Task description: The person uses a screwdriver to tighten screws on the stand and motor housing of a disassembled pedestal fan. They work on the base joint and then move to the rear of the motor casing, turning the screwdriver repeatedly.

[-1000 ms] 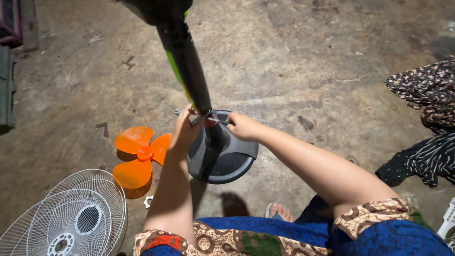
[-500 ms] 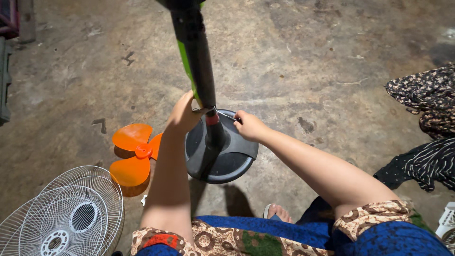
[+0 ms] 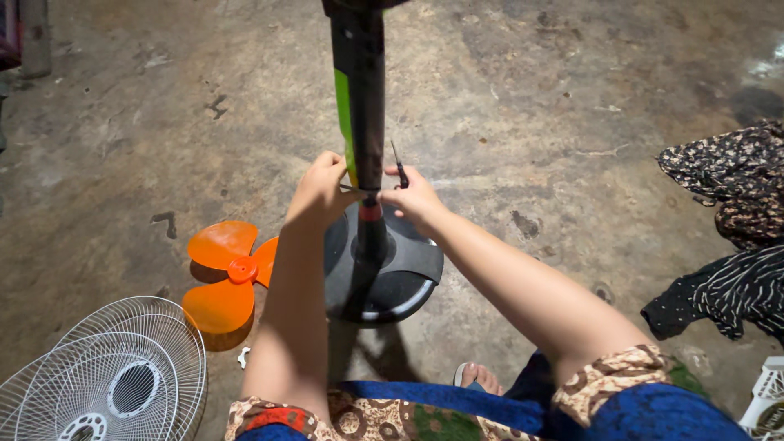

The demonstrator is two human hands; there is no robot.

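1. Both sets of fingers are closed in at the bottom of the black upright fan pole with a green strip (image 3: 359, 98), one on each side, just above its small red collar (image 3: 371, 211).
2. On my left hand (image 3: 320, 189) the fingers (image 3: 331, 167) are curled nearly shut, pinching a thin pale piece against the pole; it is too small for me to tell what it is.
3. On my right hand (image 3: 415, 196) the fingers (image 3: 406, 198) are folded tight round a slim dark tool with a thin metal tip (image 3: 398, 166), which sticks up beside the pole.
4. That pole stands upright on the round black and grey plastic base (image 3: 400, 278), which sits on the bare concrete floor (image 3: 531, 82) right in front of my knees.
5. As I judge it, the fan is already stripped: the orange three-bladed plastic propeller (image 3: 227, 273) lies flat on the floor just left of the base, partly behind my left forearm.
6. Two white wire fan guards (image 3: 114, 371) lie overlapped towards the floor's near left corner, well apart from the pole.
7. Pole and base are not yet parted, so I reckon the work at that joint is what remains.
8. Dark patterned cloths (image 3: 735, 237) lie at the right edge of the floor.
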